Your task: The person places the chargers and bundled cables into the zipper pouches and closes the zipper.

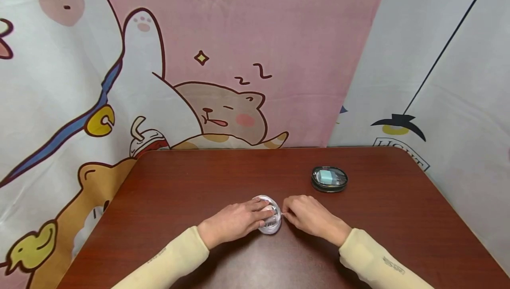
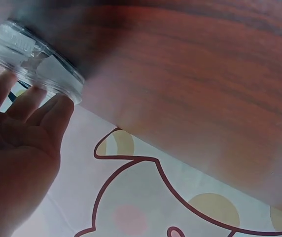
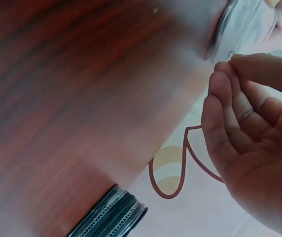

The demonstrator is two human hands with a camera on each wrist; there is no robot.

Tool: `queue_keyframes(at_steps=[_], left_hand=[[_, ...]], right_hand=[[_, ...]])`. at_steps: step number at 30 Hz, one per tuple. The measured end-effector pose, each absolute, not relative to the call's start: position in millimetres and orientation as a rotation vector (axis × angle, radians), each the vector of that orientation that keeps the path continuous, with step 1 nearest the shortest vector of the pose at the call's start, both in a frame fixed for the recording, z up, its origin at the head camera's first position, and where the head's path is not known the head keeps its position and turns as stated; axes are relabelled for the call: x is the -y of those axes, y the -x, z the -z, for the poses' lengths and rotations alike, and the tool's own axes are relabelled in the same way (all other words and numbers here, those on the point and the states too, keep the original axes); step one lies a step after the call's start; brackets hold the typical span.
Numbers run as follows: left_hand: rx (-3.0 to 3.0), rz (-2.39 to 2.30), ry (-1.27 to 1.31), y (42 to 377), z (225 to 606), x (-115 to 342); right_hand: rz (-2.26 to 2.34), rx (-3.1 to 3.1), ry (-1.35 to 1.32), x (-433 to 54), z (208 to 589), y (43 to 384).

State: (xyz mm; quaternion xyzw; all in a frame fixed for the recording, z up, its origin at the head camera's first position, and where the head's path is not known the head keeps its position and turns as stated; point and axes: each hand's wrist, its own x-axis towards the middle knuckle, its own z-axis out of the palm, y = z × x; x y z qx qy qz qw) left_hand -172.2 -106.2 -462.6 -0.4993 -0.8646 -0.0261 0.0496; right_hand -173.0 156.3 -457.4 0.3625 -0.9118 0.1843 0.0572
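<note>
A small clear pouch (image 1: 272, 224) with a white rim lies on the table, with whitish items inside that are hard to make out. My left hand (image 1: 235, 221) rests its fingers on top of this pouch, and in the left wrist view the fingertips (image 2: 64, 101) press against its clear face. At the pouch's right edge, my right hand (image 1: 312, 217) pinches a tiny pale zipper pull (image 1: 282, 213) between thumb and forefinger. The right wrist view has the thumb and forefinger tips together close beside the pouch (image 3: 242, 29); the pull is mostly hidden there.
A second oval clear pouch (image 1: 330, 187) with black trim stands beyond the right hand, a light blue item inside it. Its dark zipped side (image 3: 109, 217) shows in the right wrist view. Behind the brown table (image 1: 191, 178) hangs a cartoon-printed cloth (image 1: 311, 59).
</note>
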Motion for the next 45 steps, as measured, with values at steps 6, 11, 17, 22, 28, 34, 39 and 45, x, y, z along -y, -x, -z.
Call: queue_keyframes(at_steps=[6, 11, 17, 22, 28, 34, 39, 45], left_hand=[[2.651, 0.103, 1.488, 170.3, 463.9, 106.6], [2.689, 0.153, 1.429, 168.2, 461.8, 106.7], [2.569, 0.117, 1.413, 169.3, 460.4, 108.7], [2.491, 0.14, 1.494, 172.8, 461.6, 111.2], [2.419, 0.194, 1.68, 180.1, 460.5, 107.9], [2.496, 0.154, 1.723, 181.9, 459.8, 107.1], [2.573, 0.138, 1.707, 180.2, 458.8, 108.6], [2.584, 0.162, 1.694, 180.8, 459.7, 108.0]], right_hand=[[-0.599, 2.749, -1.133, -155.8, 456.6, 164.7], [-0.62, 2.768, -1.091, -155.2, 459.0, 167.2], [-0.611, 2.781, -1.037, -153.5, 462.3, 176.1], [-0.608, 2.792, -1.015, -154.1, 464.6, 185.8], [-0.627, 2.829, -1.021, -151.7, 464.3, 195.4], [-0.642, 2.846, -1.032, -149.7, 464.6, 199.8], [-0.638, 2.836, -1.051, -150.1, 464.6, 198.8], [-0.649, 2.777, -1.135, -153.8, 463.9, 193.9]])
